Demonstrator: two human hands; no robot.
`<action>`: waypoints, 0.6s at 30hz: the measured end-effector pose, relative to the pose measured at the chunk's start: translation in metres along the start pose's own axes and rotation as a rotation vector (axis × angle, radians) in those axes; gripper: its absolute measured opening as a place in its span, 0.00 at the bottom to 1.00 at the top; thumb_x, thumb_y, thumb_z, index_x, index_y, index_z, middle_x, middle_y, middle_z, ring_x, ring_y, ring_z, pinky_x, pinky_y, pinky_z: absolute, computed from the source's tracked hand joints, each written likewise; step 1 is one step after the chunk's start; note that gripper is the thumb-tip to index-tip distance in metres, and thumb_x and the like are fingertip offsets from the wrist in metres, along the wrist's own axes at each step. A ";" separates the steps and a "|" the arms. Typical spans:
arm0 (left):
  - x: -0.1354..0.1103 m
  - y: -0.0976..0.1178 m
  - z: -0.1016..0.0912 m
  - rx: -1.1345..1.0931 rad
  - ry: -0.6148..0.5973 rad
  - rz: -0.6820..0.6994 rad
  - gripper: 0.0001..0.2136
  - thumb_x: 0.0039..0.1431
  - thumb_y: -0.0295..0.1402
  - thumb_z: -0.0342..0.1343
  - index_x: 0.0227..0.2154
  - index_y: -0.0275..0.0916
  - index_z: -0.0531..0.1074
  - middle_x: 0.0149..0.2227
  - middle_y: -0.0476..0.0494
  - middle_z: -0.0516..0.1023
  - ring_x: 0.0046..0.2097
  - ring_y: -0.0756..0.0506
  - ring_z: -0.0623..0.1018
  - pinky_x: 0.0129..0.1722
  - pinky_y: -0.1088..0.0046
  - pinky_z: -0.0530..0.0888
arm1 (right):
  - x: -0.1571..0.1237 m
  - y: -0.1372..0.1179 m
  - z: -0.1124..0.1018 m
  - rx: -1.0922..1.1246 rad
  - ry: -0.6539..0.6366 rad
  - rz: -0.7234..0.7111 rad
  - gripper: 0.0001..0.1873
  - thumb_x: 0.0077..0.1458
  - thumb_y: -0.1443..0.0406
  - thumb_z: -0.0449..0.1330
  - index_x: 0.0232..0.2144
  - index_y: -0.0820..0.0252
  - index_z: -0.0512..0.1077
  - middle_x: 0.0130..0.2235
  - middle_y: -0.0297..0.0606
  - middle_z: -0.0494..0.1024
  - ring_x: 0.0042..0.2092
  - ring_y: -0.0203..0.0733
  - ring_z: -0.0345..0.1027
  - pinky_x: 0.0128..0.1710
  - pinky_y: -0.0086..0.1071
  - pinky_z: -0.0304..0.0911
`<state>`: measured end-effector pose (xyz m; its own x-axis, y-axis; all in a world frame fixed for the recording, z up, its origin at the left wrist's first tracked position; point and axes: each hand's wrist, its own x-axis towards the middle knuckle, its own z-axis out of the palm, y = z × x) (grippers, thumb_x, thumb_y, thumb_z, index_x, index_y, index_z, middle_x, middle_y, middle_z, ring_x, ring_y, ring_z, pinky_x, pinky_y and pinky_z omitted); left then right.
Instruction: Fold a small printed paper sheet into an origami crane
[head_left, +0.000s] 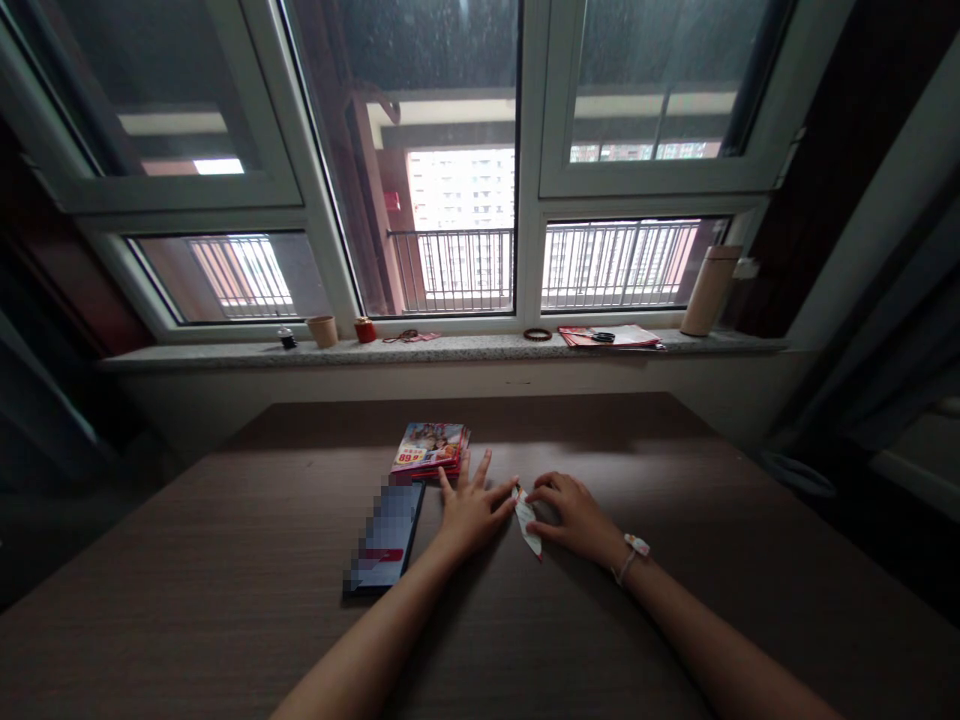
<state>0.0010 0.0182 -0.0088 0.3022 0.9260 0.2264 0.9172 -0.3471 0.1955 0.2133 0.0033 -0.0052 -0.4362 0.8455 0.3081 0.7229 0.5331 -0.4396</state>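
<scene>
Paper strip point(529, 528), narrow with pointed ends, lies on the tabletop point(247, 560) between the hands. The left hand point(469, 515) has its grip spread wide, fingertips at the strip's left edge; the right hand point(579, 515) curls along its right edge — whether it pinches, I cannot tell. Leftward lie a smartphone point(391, 535) and, farther, stacked leaflets point(431, 446).

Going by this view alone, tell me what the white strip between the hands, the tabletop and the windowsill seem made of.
White strip: likely paper, matte, with thin edges and a pointed tip. Tabletop: wood or laminate, satin, showing brown grain and soft reflections. Windowsill: perhaps granite, speckled grey, finish unclear.
</scene>
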 end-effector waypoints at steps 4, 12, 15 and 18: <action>0.000 -0.001 -0.003 -0.023 -0.014 0.001 0.22 0.60 0.52 0.46 0.58 0.70 0.56 0.69 0.57 0.41 0.68 0.31 0.38 0.57 0.32 0.31 | 0.004 -0.001 0.006 -0.008 0.082 0.019 0.16 0.51 0.57 0.63 0.43 0.52 0.72 0.47 0.39 0.69 0.51 0.45 0.63 0.54 0.40 0.57; 0.002 -0.001 -0.002 -0.041 -0.017 0.004 0.16 0.61 0.50 0.47 0.52 0.71 0.65 0.68 0.59 0.46 0.68 0.31 0.39 0.55 0.30 0.30 | 0.008 0.000 0.013 -0.072 0.106 0.053 0.11 0.52 0.57 0.63 0.37 0.53 0.74 0.44 0.38 0.70 0.49 0.44 0.64 0.53 0.41 0.56; 0.002 0.000 -0.002 -0.030 0.005 -0.003 0.16 0.61 0.49 0.48 0.51 0.70 0.66 0.68 0.58 0.48 0.68 0.31 0.41 0.55 0.31 0.29 | 0.006 0.001 0.013 -0.077 0.074 0.061 0.14 0.51 0.54 0.63 0.39 0.52 0.73 0.46 0.38 0.70 0.50 0.45 0.63 0.55 0.43 0.54; 0.001 0.000 -0.002 -0.021 0.025 -0.003 0.16 0.61 0.50 0.48 0.51 0.70 0.66 0.68 0.57 0.49 0.68 0.31 0.43 0.55 0.31 0.28 | 0.004 0.000 0.010 -0.063 0.040 0.062 0.18 0.49 0.52 0.64 0.41 0.52 0.73 0.48 0.38 0.69 0.51 0.46 0.63 0.57 0.45 0.52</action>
<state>0.0009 0.0187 -0.0063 0.2927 0.9231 0.2495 0.9125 -0.3476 0.2157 0.2065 0.0077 -0.0123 -0.3689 0.8742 0.3159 0.7806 0.4758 -0.4053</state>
